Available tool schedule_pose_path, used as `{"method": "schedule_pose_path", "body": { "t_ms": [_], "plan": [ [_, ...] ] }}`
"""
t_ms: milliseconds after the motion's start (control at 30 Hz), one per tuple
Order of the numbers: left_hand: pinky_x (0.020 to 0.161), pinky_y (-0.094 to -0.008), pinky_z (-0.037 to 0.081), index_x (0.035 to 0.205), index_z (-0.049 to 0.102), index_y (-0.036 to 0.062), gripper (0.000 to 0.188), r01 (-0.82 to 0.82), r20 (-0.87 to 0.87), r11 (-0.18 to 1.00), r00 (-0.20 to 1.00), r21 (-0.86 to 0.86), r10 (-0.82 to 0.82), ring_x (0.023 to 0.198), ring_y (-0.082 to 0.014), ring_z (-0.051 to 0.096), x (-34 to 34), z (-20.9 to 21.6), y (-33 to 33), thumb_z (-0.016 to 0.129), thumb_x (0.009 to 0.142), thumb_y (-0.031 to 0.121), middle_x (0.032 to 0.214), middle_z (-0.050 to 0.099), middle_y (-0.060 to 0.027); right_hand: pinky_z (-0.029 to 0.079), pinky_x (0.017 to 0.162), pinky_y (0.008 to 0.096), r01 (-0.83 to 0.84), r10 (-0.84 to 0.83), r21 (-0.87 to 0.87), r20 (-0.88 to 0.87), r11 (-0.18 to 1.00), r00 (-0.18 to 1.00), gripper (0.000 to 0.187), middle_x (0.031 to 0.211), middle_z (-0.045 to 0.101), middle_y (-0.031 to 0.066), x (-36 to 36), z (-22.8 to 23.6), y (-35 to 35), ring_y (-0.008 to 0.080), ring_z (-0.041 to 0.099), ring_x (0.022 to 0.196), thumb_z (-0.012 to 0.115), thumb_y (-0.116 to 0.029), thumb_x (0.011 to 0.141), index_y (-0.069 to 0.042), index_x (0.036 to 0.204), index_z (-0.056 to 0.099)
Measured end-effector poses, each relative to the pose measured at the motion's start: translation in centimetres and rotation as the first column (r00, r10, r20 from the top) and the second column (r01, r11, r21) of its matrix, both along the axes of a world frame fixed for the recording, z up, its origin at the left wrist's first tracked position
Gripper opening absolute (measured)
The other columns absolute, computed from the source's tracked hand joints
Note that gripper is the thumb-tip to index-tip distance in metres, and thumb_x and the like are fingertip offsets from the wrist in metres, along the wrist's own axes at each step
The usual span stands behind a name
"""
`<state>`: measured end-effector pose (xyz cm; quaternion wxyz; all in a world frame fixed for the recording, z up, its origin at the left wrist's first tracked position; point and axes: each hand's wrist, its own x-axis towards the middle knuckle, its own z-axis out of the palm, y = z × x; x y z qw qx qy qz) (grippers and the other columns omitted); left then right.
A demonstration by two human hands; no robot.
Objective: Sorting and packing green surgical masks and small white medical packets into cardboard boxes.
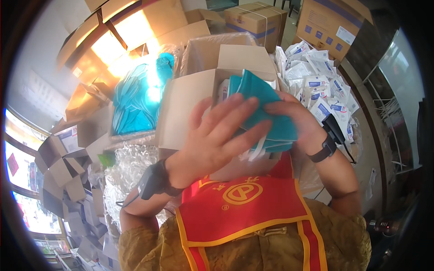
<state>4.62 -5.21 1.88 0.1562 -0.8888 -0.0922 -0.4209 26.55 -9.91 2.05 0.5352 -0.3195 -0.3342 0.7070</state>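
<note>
The right hand (pixel 296 115) is closed on a stack of thin teal, fabric-like pieces (pixel 282 128), thumb on the near face and fingers behind. The left hand (pixel 217 135) is spread, thumb apart, its fingers across the stack's left side; motion blurs it, so I cannot tell how firmly it touches. The stack is in front of the chest, tilted, over the near part of an open brown cardboard box (pixel 185 104).

Handling it well probably calls for a firm right pinch that catches every layer, since the lower edges look fanned and loose pieces could slip. The left fingers would best work flat and lightly, squaring the edges without creasing them. The thin white loop (pixel 258 148) hanging below deserves care: it could snag on fingers, the box's edge or the dark wrist-worn device (pixel 156 180) on the left arm.
</note>
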Motion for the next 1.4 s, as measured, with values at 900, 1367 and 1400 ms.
{"method": "schedule_pose_path", "body": {
  "t_ms": [900, 1367, 1400],
  "plan": [
    [0.071, -0.0423, 0.050, 0.092, 0.052, 0.0041, 0.038, 0.087, -0.251, 0.678, 0.888, -0.729, -0.385, 0.083, -0.0349, 0.058, -1.3, -2.5, -0.5, 0.071, 0.062, 0.014, 0.086, 0.054, -0.0123, 0.048, 0.069, 0.0287, -0.474, 0.195, 0.455, 0.534, 0.754, 0.823, 0.016, 0.083, 0.065, 0.0089, -5.3, 2.3, -4.9, 0.0203, 0.064, 0.075, 0.066, -0.014, 0.092, 0.001, 0.090, 0.062],
    [0.053, -0.0383, 0.048, 0.077, 0.052, 0.0089, 0.027, -0.435, -0.561, 0.859, 0.796, -0.269, 0.227, 0.065, -0.0274, 0.057, -13.7, 3.2, 1.3, 0.070, 0.057, 0.013, 0.072, 0.052, -0.0073, 0.042, 0.049, 0.0233, 0.086, -0.124, 0.097, 0.519, 0.992, 0.846, 0.018, 0.062, 0.063, 0.0055, 4.4, 6.5, -11.8, 0.0076, 0.053, 0.050, 0.066, -0.014, 0.088, 0.002, 0.080, 0.066],
    [0.053, -0.0384, 0.048, 0.078, 0.052, 0.0088, 0.025, -0.404, -0.528, 0.870, 0.823, -0.283, 0.211, 0.066, -0.0279, 0.057, -12.9, 3.2, 0.7, 0.068, 0.059, 0.010, 0.074, 0.052, -0.0076, 0.038, 0.047, 0.0210, 0.132, -0.138, 0.048, 0.506, 0.990, 0.851, 0.019, 0.059, 0.059, 0.0025, 4.3, 5.2, -10.4, 0.0053, 0.050, 0.049, 0.058, -0.014, 0.091, 0.003, 0.085, 0.067]
  ]
}}
